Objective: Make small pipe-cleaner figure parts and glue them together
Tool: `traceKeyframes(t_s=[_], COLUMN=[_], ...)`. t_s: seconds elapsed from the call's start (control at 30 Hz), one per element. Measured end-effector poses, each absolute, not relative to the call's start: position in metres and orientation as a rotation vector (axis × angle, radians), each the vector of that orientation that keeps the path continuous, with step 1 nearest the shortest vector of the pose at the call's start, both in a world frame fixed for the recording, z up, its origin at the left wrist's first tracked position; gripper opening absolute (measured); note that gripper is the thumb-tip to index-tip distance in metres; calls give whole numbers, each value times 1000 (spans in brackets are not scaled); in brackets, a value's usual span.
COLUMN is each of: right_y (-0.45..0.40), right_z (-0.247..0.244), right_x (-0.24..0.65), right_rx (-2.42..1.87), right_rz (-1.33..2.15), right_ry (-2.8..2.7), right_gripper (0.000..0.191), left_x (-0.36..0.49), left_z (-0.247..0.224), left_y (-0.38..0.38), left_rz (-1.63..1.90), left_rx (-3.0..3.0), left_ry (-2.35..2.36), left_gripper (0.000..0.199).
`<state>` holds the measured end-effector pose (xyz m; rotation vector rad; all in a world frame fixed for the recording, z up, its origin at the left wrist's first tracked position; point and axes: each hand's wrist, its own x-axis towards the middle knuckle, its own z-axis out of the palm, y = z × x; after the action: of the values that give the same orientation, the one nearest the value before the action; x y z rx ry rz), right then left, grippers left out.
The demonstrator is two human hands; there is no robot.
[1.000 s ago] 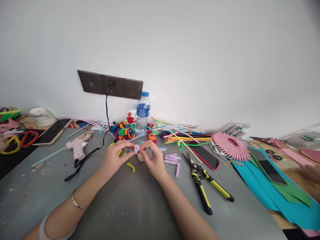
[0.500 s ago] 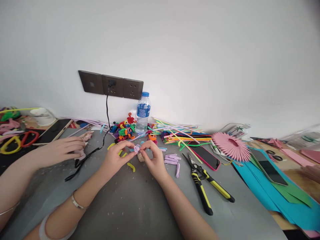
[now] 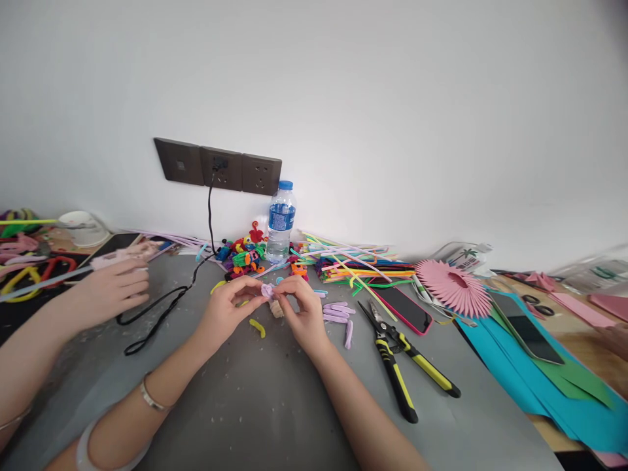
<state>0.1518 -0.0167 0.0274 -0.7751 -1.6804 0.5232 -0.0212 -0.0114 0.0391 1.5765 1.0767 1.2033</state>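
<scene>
Between my two hands is a small curled piece of lilac pipe cleaner [image 3: 267, 291]. My left hand [image 3: 232, 305] pinches it from the left with thumb and forefinger. From the other side, the fingertips of my right hand [image 3: 301, 313] are closed on its right edge. Just under my right fingertips lies a small beige lump [image 3: 277, 309], partly hidden. A bent yellow pipe cleaner piece [image 3: 257, 328] rests below my left hand. Several short folded lilac pieces [image 3: 336, 312] lie to the right of my right hand.
Pliers-like cutters [image 3: 397, 356] and a red-edged phone [image 3: 406, 309] lie to the right. A water bottle [image 3: 281, 222] stands by the wall among pipe cleaners [image 3: 363, 261]. At left, a co-worker's hand [image 3: 110, 288] is beside a black cable [image 3: 161, 322]. Blue paper [image 3: 520, 373] covers the right side.
My hands stay almost in place, with the lilac piece turned slightly between the fingers. The co-worker's hand has moved left with a pinkish thing, and the black cable has shifted.
</scene>
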Motion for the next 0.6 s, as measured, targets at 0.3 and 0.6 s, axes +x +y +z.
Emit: traceKeyframes(t_s=[0.3,0.6], right_y=[-16,-16], right_z=[23,21], right_x=[152,151], right_rx=[-744,-739], right_rz=[643,690], right_ry=[-1625,-1616], right_gripper=[14,25], left_x=[-20,-19], left_z=[43,41], left_y=[-13,-11], left_rz=[1218,1198], left_rx=[1519,1412], left_ry=[1010,977], left_gripper=[17,17])
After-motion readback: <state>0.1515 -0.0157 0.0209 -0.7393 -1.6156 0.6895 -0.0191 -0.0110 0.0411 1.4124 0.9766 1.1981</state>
